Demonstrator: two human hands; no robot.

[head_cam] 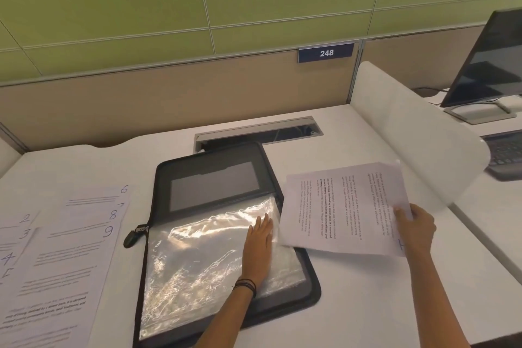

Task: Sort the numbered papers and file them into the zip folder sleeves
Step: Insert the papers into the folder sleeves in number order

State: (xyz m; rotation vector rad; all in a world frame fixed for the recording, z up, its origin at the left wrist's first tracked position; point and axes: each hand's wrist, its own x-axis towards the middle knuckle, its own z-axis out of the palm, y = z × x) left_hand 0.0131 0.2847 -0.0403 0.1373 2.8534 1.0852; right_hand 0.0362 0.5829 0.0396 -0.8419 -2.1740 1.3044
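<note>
Head view — left hand [259, 246] flat on sleeve [197, 257], right hand [417, 227] pinching paper [344, 209].

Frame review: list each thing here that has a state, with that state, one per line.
zip folder: unzipped, lying open flat on the desk
plastic sleeve: lying flat, pressed by the left hand
left hand: open, palm down on the sleeve
right hand: gripping a printed sheet
printed sheet: held above the desk, turned sideways
numbered papers: fanned in overlapping stacks on the desk
monitor: screen dark

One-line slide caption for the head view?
Left hand flat on the open zip folder's plastic sleeve; right hand holds a printed sheet beside it.
</note>
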